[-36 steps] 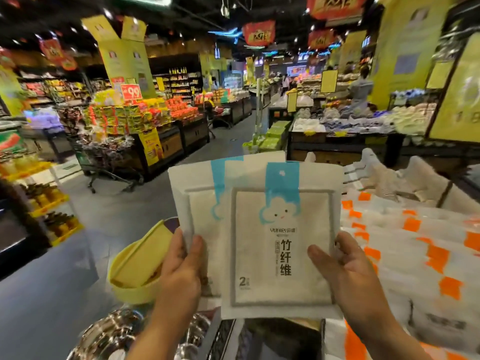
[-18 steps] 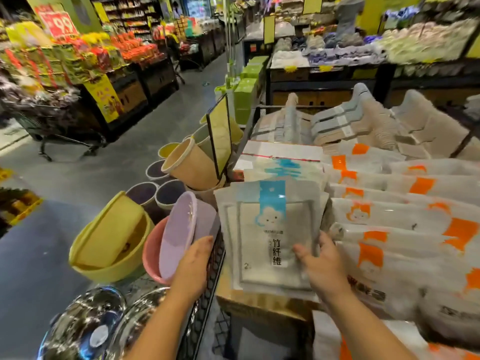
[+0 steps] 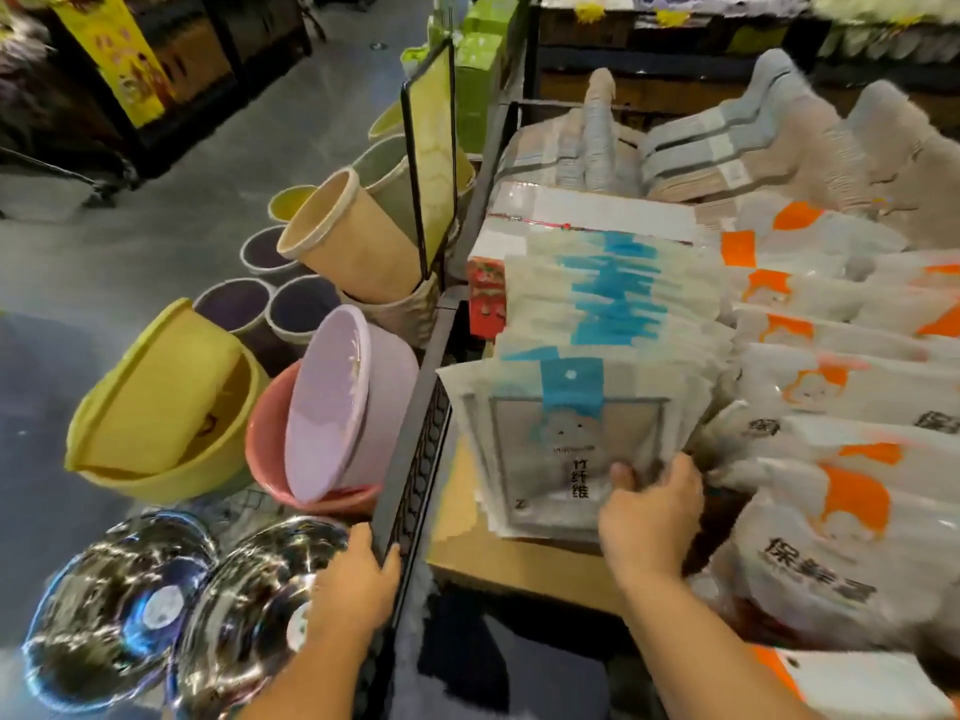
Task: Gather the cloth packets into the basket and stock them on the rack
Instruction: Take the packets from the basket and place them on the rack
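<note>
The right grip (image 3: pixel 649 511) clasps a small bundle of cloth packets (image 3: pixel 571 433) by the lower right corner, thumb pressed on the front face and fingers curled behind. The bundle stands nearly upright, its foot down in a cardboard box (image 3: pixel 519 563) just below the grip. Directly beyond the grip, a row of matching packets (image 3: pixel 608 304) with blue bands leans back in the same box, the held bundle touching the nearest of them. Just to the right of this grip lie bulky white packs with orange marks (image 3: pixel 841 491), stacked side by side.

The left grip (image 3: pixel 358 579) sits at the black edge of the rack (image 3: pixel 415 475). It seems clenched on that rail, thumb on the inner side and fingers on the outer, though blur makes the hold hard to confirm.

Left of and below this grip are two shiny steel bowls (image 3: pixel 119 610). Ahead of it a lilac basin (image 3: pixel 337 407) is nested on edge in a pink basin (image 3: pixel 267 439), with a yellow basin (image 3: pixel 156 407) further left. Beyond those stands a tilted tan bin (image 3: pixel 348 236).
</note>
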